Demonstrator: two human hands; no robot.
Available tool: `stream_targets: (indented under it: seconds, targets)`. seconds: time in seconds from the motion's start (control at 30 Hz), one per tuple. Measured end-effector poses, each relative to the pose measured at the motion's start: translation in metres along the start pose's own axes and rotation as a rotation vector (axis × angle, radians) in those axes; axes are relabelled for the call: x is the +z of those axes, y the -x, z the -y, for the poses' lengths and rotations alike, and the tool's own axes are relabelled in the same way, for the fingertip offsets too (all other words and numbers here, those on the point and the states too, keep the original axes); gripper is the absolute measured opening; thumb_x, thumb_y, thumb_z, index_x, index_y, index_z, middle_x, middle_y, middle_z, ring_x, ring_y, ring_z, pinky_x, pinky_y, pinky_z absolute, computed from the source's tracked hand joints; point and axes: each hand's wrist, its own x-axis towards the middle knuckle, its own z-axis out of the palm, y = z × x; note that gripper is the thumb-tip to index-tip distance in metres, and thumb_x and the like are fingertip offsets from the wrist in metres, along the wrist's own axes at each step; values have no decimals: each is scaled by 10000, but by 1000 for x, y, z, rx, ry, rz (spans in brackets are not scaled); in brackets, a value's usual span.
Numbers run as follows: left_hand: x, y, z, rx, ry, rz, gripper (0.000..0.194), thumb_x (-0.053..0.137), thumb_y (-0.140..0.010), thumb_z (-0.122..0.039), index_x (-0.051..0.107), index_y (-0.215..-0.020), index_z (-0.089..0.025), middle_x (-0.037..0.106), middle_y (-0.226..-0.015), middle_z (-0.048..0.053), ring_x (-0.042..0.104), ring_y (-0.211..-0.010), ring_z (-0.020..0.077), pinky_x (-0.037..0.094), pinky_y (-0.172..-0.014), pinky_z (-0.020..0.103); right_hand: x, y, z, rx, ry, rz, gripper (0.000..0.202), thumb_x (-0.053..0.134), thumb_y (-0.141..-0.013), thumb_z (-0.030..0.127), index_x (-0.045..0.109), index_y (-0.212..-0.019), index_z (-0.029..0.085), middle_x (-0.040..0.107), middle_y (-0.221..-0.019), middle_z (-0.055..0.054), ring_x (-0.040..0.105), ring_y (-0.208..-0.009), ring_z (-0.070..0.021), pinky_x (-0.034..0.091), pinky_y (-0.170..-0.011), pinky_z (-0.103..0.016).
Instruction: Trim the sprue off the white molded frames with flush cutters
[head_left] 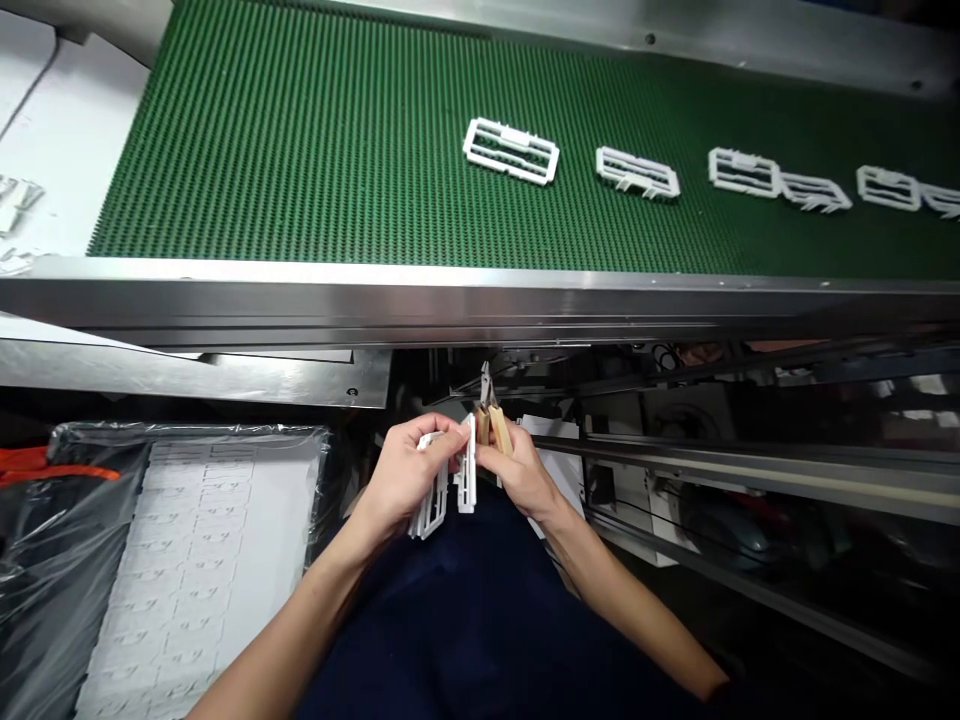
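White plastic frames (433, 500) are gripped in my left hand (405, 468), one of them held apart from the rest near the thumb. My right hand (519, 466) is closed around a pair of nippers (495, 425) with yellowish handles, its metal jaws pointing up and away from me. The upright white frame (467, 475) lies between both hands, close to the right fingers; whether those touch it I cannot tell. On the green conveyor belt (300, 140) ahead rest several similar frames, the nearest to the middle being a slotted white frame (511, 151).
A metal rail (450, 300) runs along the belt's near edge. At lower left stands a plastic-lined box (277, 520) with rows of flat white parts. An orange object (52, 465) lies at its left. Metal bars (720, 470) stretch across the right side.
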Motion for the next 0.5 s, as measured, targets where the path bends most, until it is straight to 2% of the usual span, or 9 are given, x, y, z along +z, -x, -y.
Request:
stream_targets:
  seconds: [0.17, 0.27, 0.37, 0.5]
  targets:
    - [2, 11, -11, 114, -113, 56, 181, 631, -795, -323, 659, -825, -146, 596, -623, -15, 506, -599, 95, 400, -581, 185, -8, -2, -16, 17, -213, 17, 211, 671, -670, 231, 530, -820, 188, 511, -682, 26, 493, -589, -110, 419, -574, -240]
    - [-2, 14, -12, 128, -117, 37, 186, 638, -791, -319, 659, -891, -163, 611, -635, -16, 530, -608, 104, 409, -593, 192, -11, -2, -23, 84, -403, 37, 301, 671, -627, 284, 501, -867, 220, 528, -690, 20, 465, -578, -121, 370, -547, -248]
    - [-9, 12, -8, 74, -96, -1, 218, 639, -786, -375, 645, -870, -174, 616, -670, -12, 551, -595, 110, 414, -572, 200, -13, -1, -25, 144, -510, 124, 344, 622, -611, 323, 481, -912, 235, 549, -701, 6, 423, -538, -123, 323, -531, -257]
    - [-13, 8, -3, -89, 59, 19, 289, 659, -746, -444, 632, -817, -166, 625, -722, 1, 568, -551, 118, 426, -494, 198, -15, -2, -26, 159, -573, 237, 364, 583, -605, 338, 447, -925, 234, 547, -701, 4, 362, -487, -102, 286, -533, -255]
